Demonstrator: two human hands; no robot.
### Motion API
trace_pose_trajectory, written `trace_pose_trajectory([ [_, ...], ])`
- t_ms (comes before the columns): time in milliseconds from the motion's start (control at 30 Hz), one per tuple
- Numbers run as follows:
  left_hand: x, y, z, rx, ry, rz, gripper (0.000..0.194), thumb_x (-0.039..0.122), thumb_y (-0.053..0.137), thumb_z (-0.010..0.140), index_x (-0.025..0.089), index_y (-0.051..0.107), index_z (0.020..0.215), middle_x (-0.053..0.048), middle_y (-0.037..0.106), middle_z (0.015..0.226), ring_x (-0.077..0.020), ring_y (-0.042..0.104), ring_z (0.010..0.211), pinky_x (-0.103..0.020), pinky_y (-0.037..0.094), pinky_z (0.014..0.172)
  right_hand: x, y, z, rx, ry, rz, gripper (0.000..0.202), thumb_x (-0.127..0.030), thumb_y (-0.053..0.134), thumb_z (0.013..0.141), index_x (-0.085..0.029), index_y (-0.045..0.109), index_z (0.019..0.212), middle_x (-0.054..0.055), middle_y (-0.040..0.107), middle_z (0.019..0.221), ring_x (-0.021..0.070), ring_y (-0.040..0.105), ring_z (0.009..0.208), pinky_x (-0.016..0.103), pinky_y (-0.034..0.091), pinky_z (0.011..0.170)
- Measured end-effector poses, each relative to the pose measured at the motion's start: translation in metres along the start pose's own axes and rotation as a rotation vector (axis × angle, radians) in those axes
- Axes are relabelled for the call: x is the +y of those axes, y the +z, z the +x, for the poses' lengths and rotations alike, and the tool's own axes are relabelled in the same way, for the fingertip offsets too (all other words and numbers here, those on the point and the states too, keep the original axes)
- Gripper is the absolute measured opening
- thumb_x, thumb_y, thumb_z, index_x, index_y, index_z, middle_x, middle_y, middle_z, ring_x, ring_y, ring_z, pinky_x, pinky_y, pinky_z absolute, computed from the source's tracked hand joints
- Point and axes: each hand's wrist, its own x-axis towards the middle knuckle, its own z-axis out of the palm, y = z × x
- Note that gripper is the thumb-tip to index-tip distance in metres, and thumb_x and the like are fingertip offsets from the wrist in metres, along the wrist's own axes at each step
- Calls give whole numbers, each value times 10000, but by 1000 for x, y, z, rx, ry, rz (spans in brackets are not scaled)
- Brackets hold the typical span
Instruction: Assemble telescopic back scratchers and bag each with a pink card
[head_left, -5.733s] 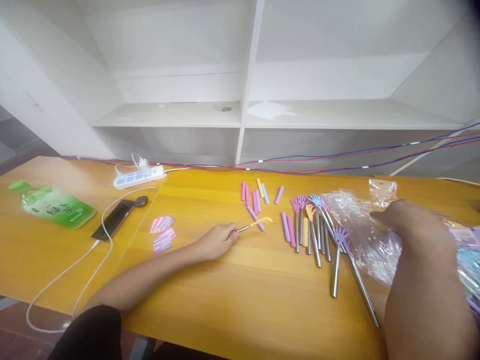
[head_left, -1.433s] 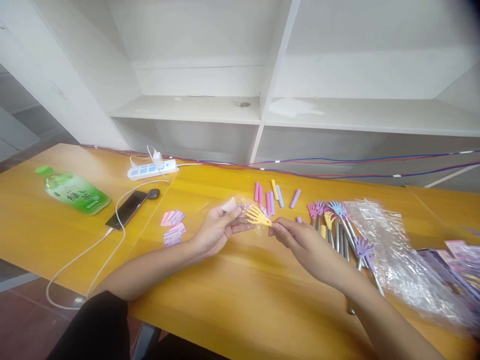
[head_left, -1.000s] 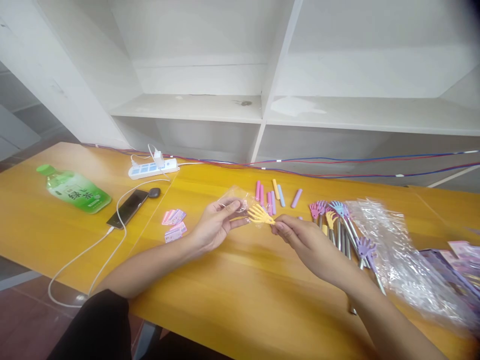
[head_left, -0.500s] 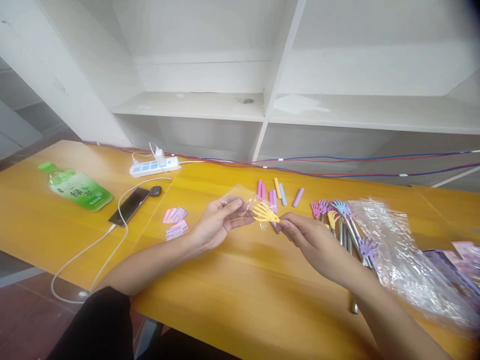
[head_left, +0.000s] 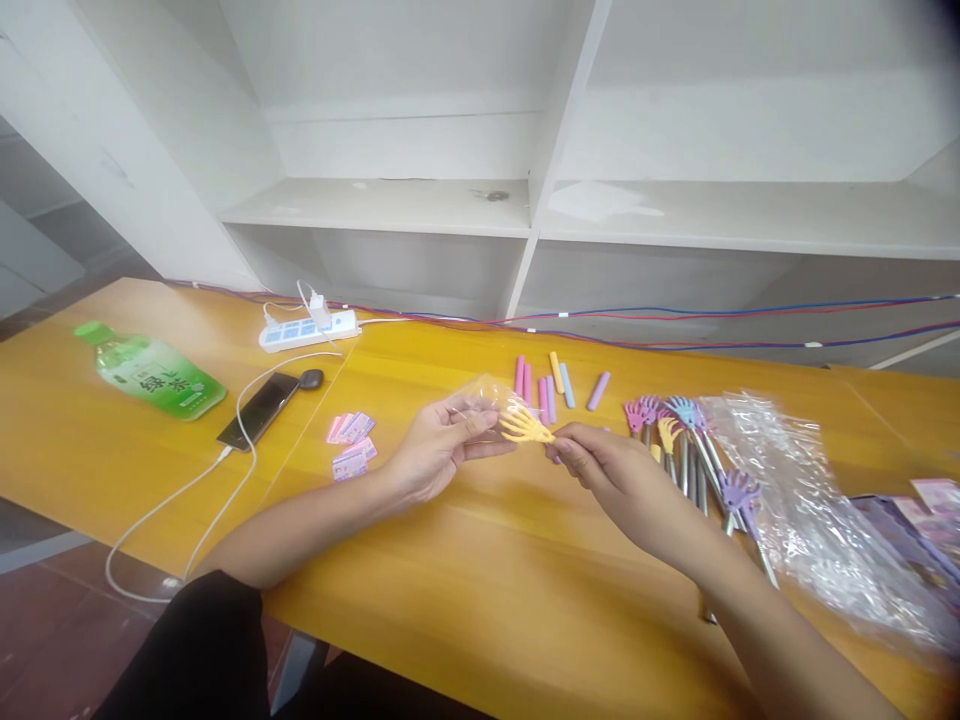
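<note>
My left hand (head_left: 442, 440) pinches a small clear plastic bag (head_left: 487, 392) between thumb and fingers above the middle of the table. In my right hand (head_left: 611, 475) is a yellow hand-shaped back scratcher (head_left: 527, 426), gripped just behind its claw. The claw's fingers point left and overlap the bag; its tips lie beside my left thumb. Most of the scratcher's handle is hidden by my right hand. Near my right forearm lie several back scratchers (head_left: 686, 440) with pink, blue, yellow and purple claws and metal rods.
Pink, purple, yellow and blue tubes (head_left: 598, 391) lie behind my hands. A heap of clear bags (head_left: 795, 500) is at right. On the left are small printed cards (head_left: 352, 459), a phone (head_left: 259, 412), a power strip (head_left: 309, 330) and a green tea bottle (head_left: 154, 375). White shelving (head_left: 375, 207) stands behind the table.
The yellow claw has shifted slightly left, further into the bag. My left thumb has moved right along the bag, closer to the claw.
</note>
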Motion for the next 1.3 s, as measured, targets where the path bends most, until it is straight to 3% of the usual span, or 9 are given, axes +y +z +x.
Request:
trace_pose_trajectory([
  [300,0,0,1,32,22,77,408,362,914,769,110,770,1057,-134,793,1065,-276,774,1011,-484,594,1005,8,9,2,135,-93,43,450,-548,388,1088,-210,640,928,20,637,768,145,581,671,288,421,674],
  [500,-1,4,-1,64,51,90,445,371,915,763,105,785,1095,-138,795,1075,-271,782,986,-471,603,1005,4,25,-1,193,-27,118,476,-591,420,1076,-210,640,896,11,645,741,142,610,653,277,447,672],
  [700,0,0,3,119,99,91,359,363,901,788,80,788,979,-142,797,1022,-255,785,950,-460,608,1012,-5,35,-3,226,26,230,476,-624,435,1067,-204,587,904,7,633,698,133,585,572,275,449,620],
  [933,4,-6,6,24,48,110,368,364,881,811,89,767,1028,-151,781,1101,-263,776,1002,-450,611,992,-2,31,-1,95,-26,228,504,-648,432,1062,-197,577,890,4,611,687,120,551,555,262,429,592],
  [1200,1,-6,5,-16,9,128,402,350,889,802,127,771,1115,-133,770,1152,-256,757,1042,-457,603,997,4,26,2,79,-26,257,528,-667,466,1041,-189,601,861,23,631,703,126,554,595,261,439,606],
  [1300,-2,-6,6,-29,-20,145,405,340,892,799,120,775,1118,-143,776,1130,-239,762,1006,-439,606,991,4,25,2,85,25,387,503,-695,536,998,-194,580,985,32,673,770,129,585,608,258,468,592],
])
